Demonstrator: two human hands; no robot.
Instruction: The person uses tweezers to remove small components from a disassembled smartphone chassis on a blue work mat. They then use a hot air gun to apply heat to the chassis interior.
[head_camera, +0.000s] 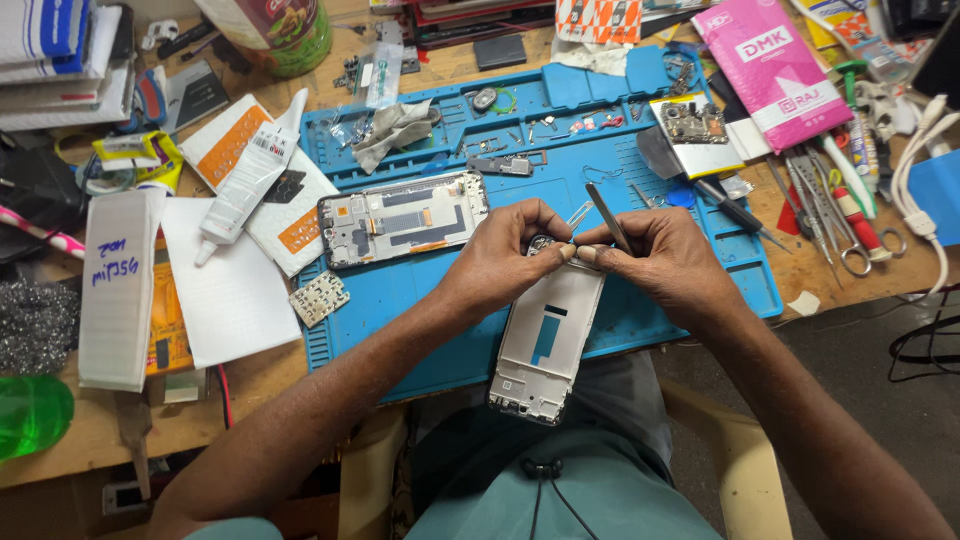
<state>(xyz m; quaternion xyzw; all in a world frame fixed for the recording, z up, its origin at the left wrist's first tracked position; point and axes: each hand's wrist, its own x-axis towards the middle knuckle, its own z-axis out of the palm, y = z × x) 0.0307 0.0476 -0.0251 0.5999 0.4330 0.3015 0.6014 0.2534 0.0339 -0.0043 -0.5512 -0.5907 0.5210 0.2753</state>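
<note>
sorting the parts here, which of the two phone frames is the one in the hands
The white phone frame, gripped at its top end by both hands and hanging off the mat's near edge. The darker frame lies flat on the blue mat, untouched.

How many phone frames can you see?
2. One white phone frame is held by the left hand and right hand, which also holds tweezers. Another frame lies on the blue mat. More may hide in the clutter.

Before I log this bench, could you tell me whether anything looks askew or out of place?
The white phone frame hangs over the front edge of the blue mat, above the lap, held only by the left hand and right hand. Nothing appears spilled.
</note>
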